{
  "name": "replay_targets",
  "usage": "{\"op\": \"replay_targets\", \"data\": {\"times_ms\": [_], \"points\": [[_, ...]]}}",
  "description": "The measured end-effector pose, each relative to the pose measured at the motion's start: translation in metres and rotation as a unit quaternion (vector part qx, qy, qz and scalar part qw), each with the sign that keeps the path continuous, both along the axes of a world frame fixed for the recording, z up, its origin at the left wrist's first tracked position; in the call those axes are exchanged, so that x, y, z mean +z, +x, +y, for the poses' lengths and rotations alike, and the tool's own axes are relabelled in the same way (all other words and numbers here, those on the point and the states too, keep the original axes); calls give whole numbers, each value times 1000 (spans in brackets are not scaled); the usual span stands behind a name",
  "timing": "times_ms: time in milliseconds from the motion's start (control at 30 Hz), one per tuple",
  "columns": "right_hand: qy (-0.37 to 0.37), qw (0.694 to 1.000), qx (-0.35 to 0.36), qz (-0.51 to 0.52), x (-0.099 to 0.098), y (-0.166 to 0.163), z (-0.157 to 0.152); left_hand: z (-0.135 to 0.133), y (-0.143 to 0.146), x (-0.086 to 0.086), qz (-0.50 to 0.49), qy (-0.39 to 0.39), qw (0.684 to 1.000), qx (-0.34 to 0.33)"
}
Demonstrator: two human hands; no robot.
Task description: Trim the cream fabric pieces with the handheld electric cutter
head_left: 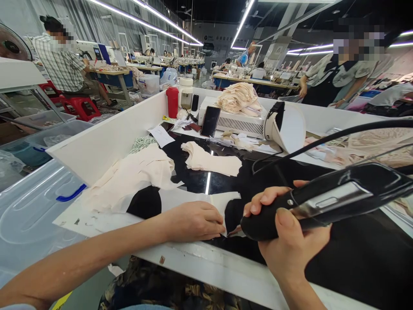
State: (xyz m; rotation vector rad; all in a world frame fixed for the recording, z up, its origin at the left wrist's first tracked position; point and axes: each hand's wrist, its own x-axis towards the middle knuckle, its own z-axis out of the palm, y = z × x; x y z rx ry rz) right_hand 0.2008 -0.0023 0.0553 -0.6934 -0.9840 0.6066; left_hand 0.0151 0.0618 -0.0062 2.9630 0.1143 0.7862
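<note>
My right hand (290,232) is wrapped around a black corded hand-held power tool (335,196) with a rounded end and a silver panel on its side. The tool's rounded end points down and left, close to my left fingertips. My left hand (196,221) lies over a cream fabric piece (187,198) at the table's front edge. Its fingers are bent together at the right end of the cloth, and their tips are partly hidden. Beyond it lies a small stack of cream cut pieces (211,159). A larger pile of cream fabric (132,174) rests to the left.
A glossy black surface (355,254) covers much of the white-walled table. Towards the back are a phone (211,121), a red cup (172,102), a white lamp shade (290,127) and a fabric bundle (240,99). The tool's black cable (338,133) arches rightward. People work at other tables.
</note>
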Motion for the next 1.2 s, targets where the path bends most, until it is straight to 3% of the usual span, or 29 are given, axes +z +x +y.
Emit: {"op": "replay_targets", "data": {"times_ms": [1200], "points": [[-8, 1000, -21, -5, 1, -2, 6, 1, -3, -6, -12, -16, 1000, 0]]}}
